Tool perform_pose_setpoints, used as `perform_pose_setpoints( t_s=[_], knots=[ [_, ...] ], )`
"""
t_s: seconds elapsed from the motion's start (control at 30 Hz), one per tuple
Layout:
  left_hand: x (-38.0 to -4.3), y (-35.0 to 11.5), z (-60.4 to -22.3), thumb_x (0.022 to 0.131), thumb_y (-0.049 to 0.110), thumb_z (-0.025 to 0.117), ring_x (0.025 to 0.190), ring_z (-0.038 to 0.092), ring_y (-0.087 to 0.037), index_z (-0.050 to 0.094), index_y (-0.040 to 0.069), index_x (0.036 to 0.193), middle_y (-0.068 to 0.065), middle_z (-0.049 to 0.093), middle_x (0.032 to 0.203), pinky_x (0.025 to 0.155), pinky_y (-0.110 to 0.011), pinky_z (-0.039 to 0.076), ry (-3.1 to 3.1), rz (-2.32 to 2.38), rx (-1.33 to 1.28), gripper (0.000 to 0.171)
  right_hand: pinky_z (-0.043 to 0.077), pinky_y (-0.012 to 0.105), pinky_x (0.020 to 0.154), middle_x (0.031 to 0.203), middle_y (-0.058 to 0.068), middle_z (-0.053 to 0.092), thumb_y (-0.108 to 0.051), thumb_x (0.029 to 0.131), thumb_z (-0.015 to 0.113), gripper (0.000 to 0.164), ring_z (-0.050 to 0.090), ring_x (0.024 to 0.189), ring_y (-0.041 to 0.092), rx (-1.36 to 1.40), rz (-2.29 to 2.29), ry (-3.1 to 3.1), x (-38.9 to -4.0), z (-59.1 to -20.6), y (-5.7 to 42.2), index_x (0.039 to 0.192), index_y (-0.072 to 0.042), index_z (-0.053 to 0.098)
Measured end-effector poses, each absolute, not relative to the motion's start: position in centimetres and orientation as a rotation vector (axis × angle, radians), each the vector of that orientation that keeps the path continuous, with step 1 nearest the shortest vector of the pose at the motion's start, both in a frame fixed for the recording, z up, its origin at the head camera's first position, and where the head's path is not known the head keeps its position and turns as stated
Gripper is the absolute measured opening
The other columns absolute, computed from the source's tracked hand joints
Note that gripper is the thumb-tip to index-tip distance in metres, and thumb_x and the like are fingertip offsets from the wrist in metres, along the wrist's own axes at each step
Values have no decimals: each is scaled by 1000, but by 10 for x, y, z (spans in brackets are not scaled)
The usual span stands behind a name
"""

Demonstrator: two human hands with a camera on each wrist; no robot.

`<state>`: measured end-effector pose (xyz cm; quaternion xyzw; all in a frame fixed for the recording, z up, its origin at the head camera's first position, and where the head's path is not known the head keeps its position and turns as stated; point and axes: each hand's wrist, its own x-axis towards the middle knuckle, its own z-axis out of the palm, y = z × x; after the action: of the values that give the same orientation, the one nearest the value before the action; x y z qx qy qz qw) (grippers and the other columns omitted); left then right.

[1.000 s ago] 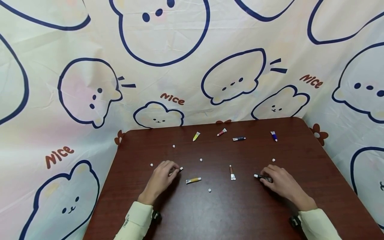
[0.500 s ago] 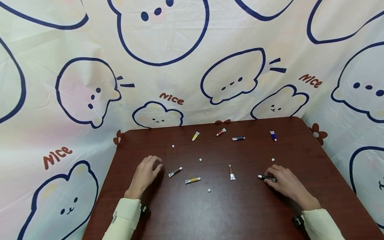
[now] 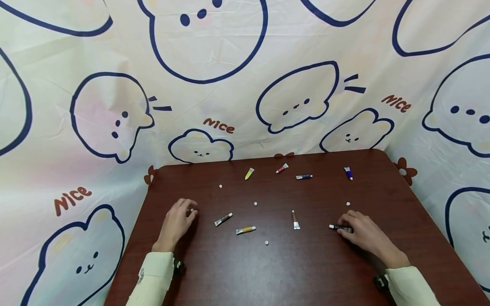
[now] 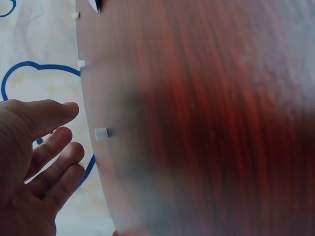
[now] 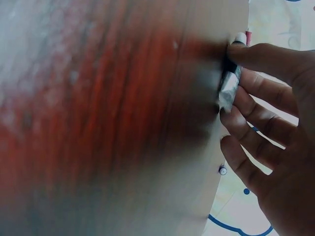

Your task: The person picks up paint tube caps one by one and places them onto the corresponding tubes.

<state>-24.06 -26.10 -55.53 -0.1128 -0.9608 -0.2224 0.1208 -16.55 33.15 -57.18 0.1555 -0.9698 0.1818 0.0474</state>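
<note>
In the head view my left hand (image 3: 174,225) hovers at the left side of the table, thumb and fingers spread apart around a small white cap (image 3: 192,210). The left wrist view shows that hand holding nothing, with the cap (image 4: 101,133) standing just off the fingertips. To its right lies a dark brownish paint tube (image 3: 223,219) with a white cap. On the right side, my right hand (image 3: 365,236) pinches a black paint tube (image 3: 340,228), white cap pointing left. Its thumb (image 5: 251,55) presses on the tube near the cap, and the silver crimped end shows below.
A yellow-ochre tube (image 3: 246,230) and a brown tube (image 3: 295,220) lie mid-table. Yellow (image 3: 249,174), red (image 3: 282,168), dark blue (image 3: 304,177) and blue (image 3: 348,173) tubes lie along the back. Several white caps are scattered about. A patterned curtain (image 3: 245,106) hangs behind the table.
My left hand has let go of the brownish tube, leaving it on the table, and moved left to a white cap. My right hand has shifted slightly right with the black tube.
</note>
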Motion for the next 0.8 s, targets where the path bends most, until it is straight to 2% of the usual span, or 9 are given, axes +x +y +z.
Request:
perform_pose_setpoints(
  t_s=[0.13, 0.23, 0.4, 0.63, 0.8],
  knots=[
    [-240, -265, -557, 98, 7, 81, 101, 76, -35, 75, 6, 118, -17, 71, 121, 84, -55, 63, -2801, -653, -325, 21, 55, 53, 80, 97, -4, 69, -29, 92, 90, 18, 64, 85, 15, 456, 551, -2929, -167, -569, 332, 98, -19, 76],
    [-241, -268, -558, 99, 7, 80, 101, 75, -35, 75, 5, 118, -18, 71, 121, 83, -55, 63, -2802, -649, -323, 19, 57, 59, 85, 101, 0, 71, -31, 93, 88, 18, 69, 92, 23, 427, 574, -2930, -169, -566, 333, 99, -19, 76],
    [-242, -271, -561, 101, 8, 78, 101, 74, -36, 75, 4, 118, -18, 70, 119, 84, -55, 63, -2809, -636, -314, 18, 60, 57, 87, 106, 5, 73, -29, 94, 87, 17, 70, 99, 30, 410, 579, -2927, -173, -563, 336, 99, -16, 77],
    [-242, -272, -563, 102, 10, 77, 102, 74, -36, 75, 5, 120, -18, 71, 121, 86, -55, 62, -2841, -638, -284, 19, 62, 50, 78, 100, 6, 70, -23, 91, 89, 20, 66, 89, 23, 413, 516, -2865, -183, -559, 348, 100, -10, 78],
    [-241, -273, -564, 102, 10, 78, 101, 74, -36, 75, 5, 120, -17, 71, 119, 85, -55, 62, -2833, -630, -291, 19, 59, 46, 73, 95, 5, 68, -21, 93, 88, 17, 63, 82, 20, 412, 508, -2857, -197, -552, 358, 98, -10, 77]
  ],
)
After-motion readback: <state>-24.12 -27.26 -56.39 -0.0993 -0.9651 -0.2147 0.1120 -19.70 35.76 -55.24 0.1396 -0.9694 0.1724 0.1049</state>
